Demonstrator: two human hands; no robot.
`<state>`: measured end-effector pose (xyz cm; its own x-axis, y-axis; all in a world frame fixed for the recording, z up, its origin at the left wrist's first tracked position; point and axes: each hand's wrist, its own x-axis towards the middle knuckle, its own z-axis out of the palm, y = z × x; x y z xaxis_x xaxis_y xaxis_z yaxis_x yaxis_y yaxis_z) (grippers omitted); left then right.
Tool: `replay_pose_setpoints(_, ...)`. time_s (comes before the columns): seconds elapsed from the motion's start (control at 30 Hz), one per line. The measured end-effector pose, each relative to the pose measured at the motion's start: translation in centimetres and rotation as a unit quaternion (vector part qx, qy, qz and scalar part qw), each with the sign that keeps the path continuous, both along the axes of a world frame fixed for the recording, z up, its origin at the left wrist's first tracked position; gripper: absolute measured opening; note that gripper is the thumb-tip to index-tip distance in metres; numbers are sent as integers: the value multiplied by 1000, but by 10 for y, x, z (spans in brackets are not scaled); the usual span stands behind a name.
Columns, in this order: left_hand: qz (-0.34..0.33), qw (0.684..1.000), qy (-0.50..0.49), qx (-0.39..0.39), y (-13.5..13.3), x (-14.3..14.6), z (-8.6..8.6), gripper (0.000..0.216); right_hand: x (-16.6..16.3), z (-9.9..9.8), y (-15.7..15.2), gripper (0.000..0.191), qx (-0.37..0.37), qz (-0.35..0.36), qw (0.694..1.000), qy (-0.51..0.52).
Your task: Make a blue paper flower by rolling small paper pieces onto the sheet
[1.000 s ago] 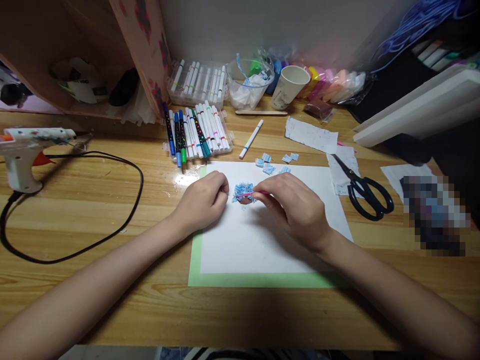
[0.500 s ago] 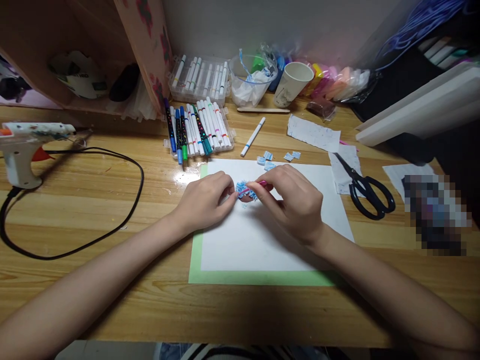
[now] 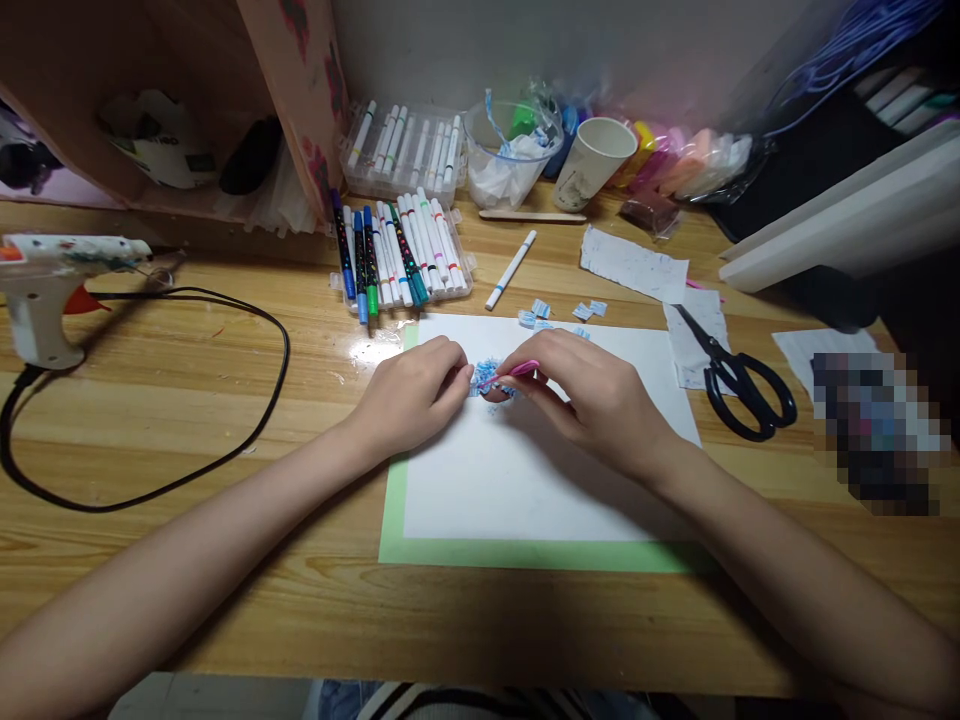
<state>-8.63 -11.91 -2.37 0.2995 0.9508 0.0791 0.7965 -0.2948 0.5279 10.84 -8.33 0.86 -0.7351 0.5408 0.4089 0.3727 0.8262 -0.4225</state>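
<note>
Between my hands, on the white paper point(image 3: 480, 490), lies a small brown piece point(image 3: 495, 396) with a clump of blue-and-white paper bits point(image 3: 489, 372) on it. My right hand point(image 3: 592, 385) pinches a thin pink tool point(image 3: 519, 371), its tip reaching left into the bits. My left hand point(image 3: 420, 390) is closed at the clump's left side, thumb and forefinger together on a small blue-striped scrap. A green sheet point(image 3: 525, 554) shows under the white one. Several blue-striped paper squares point(image 3: 538, 308) lie at the paper's far edge.
Black-handled scissors point(image 3: 739, 385) rest on the right, by torn paper strips point(image 3: 637, 262). A white marker point(image 3: 511, 270), a box of markers point(image 3: 405, 250), a plastic cup point(image 3: 502, 180) and a paper cup point(image 3: 592, 165) stand behind. A glue gun point(image 3: 52, 300) and its black cord point(image 3: 281, 370) are at left.
My right hand has tilted a little, and more of the pink tool shows. My left hand stays at the clump with barely any shift. The whole view has shifted slightly.
</note>
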Motion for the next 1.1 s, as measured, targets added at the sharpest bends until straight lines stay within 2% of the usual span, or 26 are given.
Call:
replay_pose_setpoints(0.13,4,1000,-11,2,0,0,-1,21,-3,-4,-2,11,62,-25,998,-4)
replay_pose_setpoints(0.3,-4,1000,-11,5,0,0,-1,20,-9,-9,-7,15,78,-65,995,12)
replay_pose_setpoints(0.47,-20,1000,-11,9,-1,0,0,18,-17,-16,-9,19,63,-106,991,53)
replay_pose_setpoints(0.6,-30,1000,-8,5,-2,0,0,14,-16,-17,-11,18,18,-133,988,72)
replay_pose_setpoints(0.8,-21,1000,-19,-4,-1,0,0,13,-2,-10,-15,9,5,-132,985,112)
replay_pose_setpoints(1.1,-5,1000,-21,-14,0,2,0,14,-6,-25,-17,6,-5,-100,989,106)
